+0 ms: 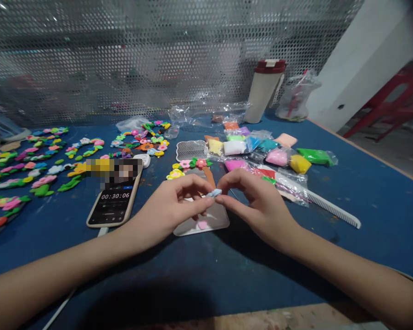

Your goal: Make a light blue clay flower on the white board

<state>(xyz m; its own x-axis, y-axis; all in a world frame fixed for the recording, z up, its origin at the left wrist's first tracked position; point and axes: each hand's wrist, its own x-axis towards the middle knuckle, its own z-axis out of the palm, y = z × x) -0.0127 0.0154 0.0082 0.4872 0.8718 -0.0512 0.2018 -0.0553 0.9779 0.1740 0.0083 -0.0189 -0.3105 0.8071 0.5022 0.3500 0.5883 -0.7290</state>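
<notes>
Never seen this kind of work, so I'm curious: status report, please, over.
Left hand pinching light-blue piece; right hand fingertips at it. Piece above pale panel. Phone beyond left forearm, not between hands.

Hands: 2 bare hands, left hand [174,204] and right hand [265,206].
Clay at fingertips: 1 small light-blue clay piece [214,193].
Panel: 1 pale round-cornered panel [220,221]; number of sections cannot be told.
Clay on panel: at least 3 multi-petalled clay flowers [201,163]; 1 small pink clay piece [202,225].
Packets: at least 12 coloured clay packets in clear film [300,164].
Flowered pieces, left: several multicoloured clay bands [41,181]; overlap prevents an exact count.
Phone: 1 black-screened smartphone in beige case [109,206].
Cable: 1 thin white cable [103,231].
Comb: 1 long white fine-toothed comb [333,211].
Tumbler: 1 cream tumbler with dark-red lid [260,94].
</notes>
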